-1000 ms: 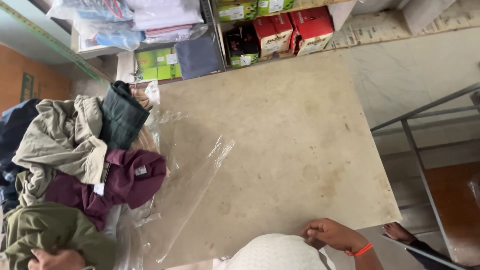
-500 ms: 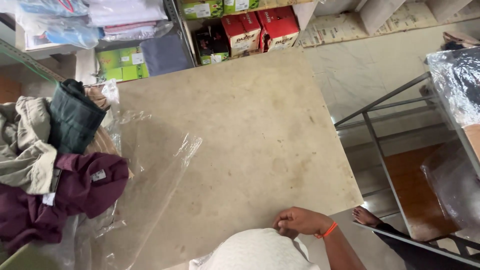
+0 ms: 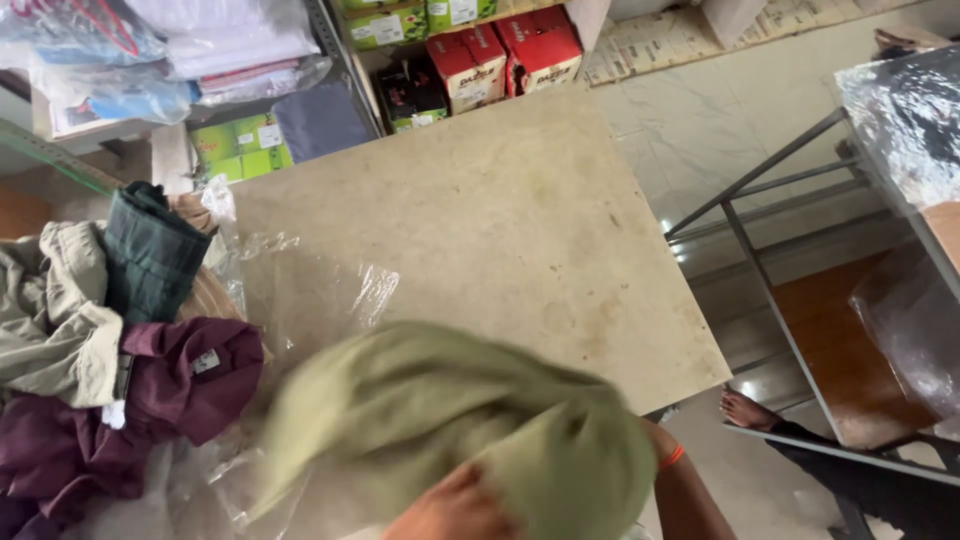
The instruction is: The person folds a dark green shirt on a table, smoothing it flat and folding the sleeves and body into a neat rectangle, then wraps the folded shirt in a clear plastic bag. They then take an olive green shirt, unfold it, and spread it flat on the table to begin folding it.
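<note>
A blurred olive-green garment sweeps across the near edge of the beige table. My left hand grips it from below at the bottom of the view. My right forearm, with an orange band at the wrist, reaches in under the cloth's right side, and the hand itself is hidden by the fabric. A clear plastic bag lies flat on the table just beyond the garment.
A pile of clothes sits at the left: a maroon garment, a beige one and a folded dark green one. Red boxes and green boxes stand past the table. A metal-framed table stands at the right, with a bare foot on the floor by it.
The olive-green garment has come from the lower left onto the table's near side. My right hand, earlier resting at the table's edge, is now covered by the cloth. The view shifted right.
</note>
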